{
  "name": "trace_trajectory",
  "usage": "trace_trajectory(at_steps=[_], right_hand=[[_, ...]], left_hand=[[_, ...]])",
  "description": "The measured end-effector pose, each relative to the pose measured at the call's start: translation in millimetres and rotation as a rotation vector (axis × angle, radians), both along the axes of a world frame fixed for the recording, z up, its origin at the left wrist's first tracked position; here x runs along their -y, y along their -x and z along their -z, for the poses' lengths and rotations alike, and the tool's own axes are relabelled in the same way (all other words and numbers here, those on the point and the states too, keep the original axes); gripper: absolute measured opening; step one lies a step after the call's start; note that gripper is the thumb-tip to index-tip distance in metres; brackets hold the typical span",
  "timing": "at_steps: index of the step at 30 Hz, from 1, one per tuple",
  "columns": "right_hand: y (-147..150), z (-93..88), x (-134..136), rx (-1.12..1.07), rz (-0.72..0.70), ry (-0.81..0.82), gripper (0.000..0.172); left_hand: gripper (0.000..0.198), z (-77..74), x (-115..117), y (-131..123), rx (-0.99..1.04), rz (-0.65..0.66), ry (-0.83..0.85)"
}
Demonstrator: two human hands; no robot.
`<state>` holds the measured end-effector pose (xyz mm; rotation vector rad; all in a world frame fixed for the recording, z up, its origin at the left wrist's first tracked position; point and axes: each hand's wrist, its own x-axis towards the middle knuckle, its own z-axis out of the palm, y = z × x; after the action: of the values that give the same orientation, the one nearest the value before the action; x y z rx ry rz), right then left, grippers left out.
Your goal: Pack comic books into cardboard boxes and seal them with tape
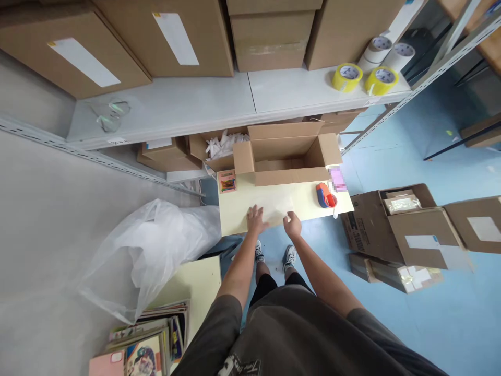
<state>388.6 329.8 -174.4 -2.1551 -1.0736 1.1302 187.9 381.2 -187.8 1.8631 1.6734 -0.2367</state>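
Note:
A thin, see-through piece of plastic [277, 204], perhaps a bag, lies flat on the pale yellow table [235, 216]. My left hand [256, 220] rests on the table at the plastic's left side, fingers spread. At the near right corner of the plastic, my right hand [292, 225] is closed, with thumb and fingers pinched at its edge. Just beyond both hands stands an open cardboard box [289, 176] with its flaps folded out. A red and blue tape dispenser [323, 195] sits to the right of my right hand.
A small pink box [227, 181] of coloured items is at the table's left end. Above runs a grey shelf [176, 107] with cartons and yellow tape rolls [347, 77]. A large white plastic bag [168, 230] bulges at left; open cartons [410, 224] stand on the floor at right.

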Motion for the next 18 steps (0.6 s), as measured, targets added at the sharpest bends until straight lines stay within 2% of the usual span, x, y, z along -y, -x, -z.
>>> trace_trajectory(at_steps=[2, 4, 6, 9, 13, 15, 18], right_hand=[[-1.9, 3.4, -11.0, 0.196, -0.219, -0.072, 0.059], [-1.2, 14.1, -23.5, 0.272, -0.409, -0.034, 0.069], [-0.1, 27.1, -31.8, 0.323, -0.509, 0.037, 0.075], [0.8, 38.2, -32.1, 0.387, -0.546, 0.081, 0.079], [12.7, 27.4, -30.2, 0.393, -0.490, 0.020, 0.079], [32.1, 16.1, -41.1, 0.330, -0.497, -0.089, 0.074], [80.3, 1.3, -79.1, 0.196, -0.561, -0.218, 0.066]], left_hand=[[0.103, 10.4, -0.1, 4.4, -0.007, 0.006, -0.007], [0.105, 19.0, -1.6, 8.3, 0.003, 0.007, -0.028], [0.106, 24.0, -1.8, 10.8, 0.019, 0.011, -0.036], [0.106, 22.7, 1.6, 11.9, 0.046, 0.013, -0.038], [0.093, 5.8, 2.1, 19.2, 0.133, -0.034, -0.113], [0.079, -6.0, -6.2, 32.3, 0.185, -0.108, -0.159], [0.065, -21.5, -32.2, 67.1, 0.277, -0.253, -0.188]])
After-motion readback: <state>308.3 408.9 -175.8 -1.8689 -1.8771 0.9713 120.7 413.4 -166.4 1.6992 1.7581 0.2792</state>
